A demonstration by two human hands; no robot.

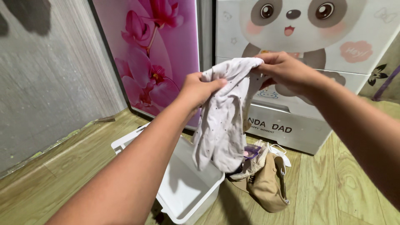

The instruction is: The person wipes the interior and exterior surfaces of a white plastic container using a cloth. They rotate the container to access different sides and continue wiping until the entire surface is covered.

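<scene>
The wooden floor ran under everything, with a grey wall on the left, a pink panel printed with orchids behind, and a white plastic drawer chest with a cartoon panda on the right. On the floor sat a white plastic bin, open and apparently bare inside, though its near corner was hidden by the arm. Just beside it lay a small heap of clothes with a tan piece on top. Above the bin, both hands held up a pale dotted garment, which hung limp between them. The left hand was closed on one bunched edge; the right hand pinched the top edge between finger and thumb. It looked like the shaking-out stage of folding; squaring it up would call for finding the matching corners and pulling the cloth flat
</scene>
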